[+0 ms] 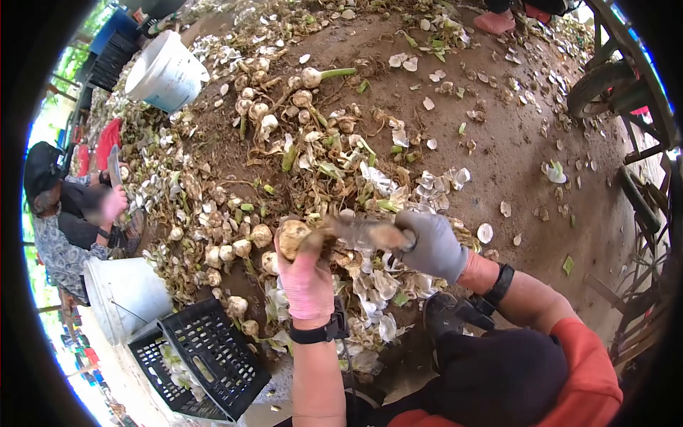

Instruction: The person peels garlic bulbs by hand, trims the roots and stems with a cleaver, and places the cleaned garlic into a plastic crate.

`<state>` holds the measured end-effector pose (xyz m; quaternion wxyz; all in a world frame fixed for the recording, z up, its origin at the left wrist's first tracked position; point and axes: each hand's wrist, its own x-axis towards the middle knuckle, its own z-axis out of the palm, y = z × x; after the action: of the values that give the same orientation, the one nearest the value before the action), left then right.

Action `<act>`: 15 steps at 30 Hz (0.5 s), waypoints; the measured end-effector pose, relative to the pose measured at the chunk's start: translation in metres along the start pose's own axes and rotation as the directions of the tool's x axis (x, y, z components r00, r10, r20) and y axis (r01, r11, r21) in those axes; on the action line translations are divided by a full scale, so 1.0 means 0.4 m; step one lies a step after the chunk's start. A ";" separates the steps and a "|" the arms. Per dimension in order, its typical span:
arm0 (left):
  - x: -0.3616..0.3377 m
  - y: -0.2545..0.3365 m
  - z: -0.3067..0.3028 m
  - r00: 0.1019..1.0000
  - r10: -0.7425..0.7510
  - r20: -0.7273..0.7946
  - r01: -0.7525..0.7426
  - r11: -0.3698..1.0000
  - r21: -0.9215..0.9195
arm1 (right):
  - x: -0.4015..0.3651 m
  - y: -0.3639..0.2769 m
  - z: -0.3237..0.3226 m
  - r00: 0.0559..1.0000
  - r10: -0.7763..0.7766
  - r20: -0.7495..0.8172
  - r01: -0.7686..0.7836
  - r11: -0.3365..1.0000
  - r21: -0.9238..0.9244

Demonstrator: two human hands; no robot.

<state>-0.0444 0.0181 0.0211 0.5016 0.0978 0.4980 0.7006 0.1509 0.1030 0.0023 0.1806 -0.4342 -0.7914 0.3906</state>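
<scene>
My left hand (307,285), in a pink glove, is closed around a round, pale-brown bulb (292,238) with dry roots on its side. My right hand (435,245), in a grey glove, grips the wooden handle of a knife (391,236). The knife's blade is smeared by motion and points left, close to the bulb; whether it touches cannot be made out. Below and around both hands lie loose white scales (377,285) and dry trimmings. More whole bulbs (261,235) rest on the ground just left of my left hand.
A black plastic crate (213,349) stands at lower left beside a white bucket (131,299). Another white bucket (167,75) leans at upper left. A co-worker (60,220) sits at the left edge holding a knife. A wheeled metal frame (605,89) stands at right.
</scene>
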 end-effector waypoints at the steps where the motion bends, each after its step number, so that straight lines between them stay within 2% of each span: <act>1: 0.004 -0.003 -0.013 0.994 -0.110 0.028 0.113 0.986 -0.120 | -0.003 -0.018 -0.001 0.998 -0.047 0.041 0.047 0.999 0.007; 2: 0.001 -0.009 -0.018 0.993 -0.114 0.027 0.116 0.985 -0.124 | -0.003 -0.039 -0.005 0.992 -0.127 0.017 0.128 0.992 -0.005; 5: -0.009 -0.031 -0.023 0.979 -0.173 0.110 0.198 0.941 -0.273 | 0.010 -0.042 0.019 0.978 -0.208 -0.006 0.207 0.977 -0.040; 9: -0.026 -0.040 -0.009 0.949 -0.220 0.227 0.302 0.842 -0.446 | 0.028 -0.052 0.007 0.968 -0.249 0.033 0.251 0.959 -0.128; 11: -0.035 -0.032 -0.003 0.933 -0.223 0.283 0.345 0.780 -0.522 | 0.049 0.045 0.019 0.982 -0.189 0.009 0.189 0.979 -0.077; 12: -0.028 -0.011 0.020 0.930 -0.354 0.096 0.336 0.719 -0.608 | 0.059 0.102 0.023 1.000 0.014 0.021 -0.009 0.978 -0.210; 13: -0.020 -0.004 0.024 0.938 -0.333 0.101 0.323 0.725 -0.608 | 0.059 0.124 -0.004 0.985 0.168 0.039 -0.144 0.928 -0.345; 15: -0.029 0.000 0.015 0.922 -0.386 -0.002 0.295 0.708 -0.641 | 0.024 0.141 -0.017 0.988 0.113 -0.102 -0.137 0.951 -0.279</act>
<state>-0.0351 0.0122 0.0283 0.5906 -0.2173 0.2772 0.7260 0.1808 0.1320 -0.0377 0.1245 -0.5210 -0.8019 0.2645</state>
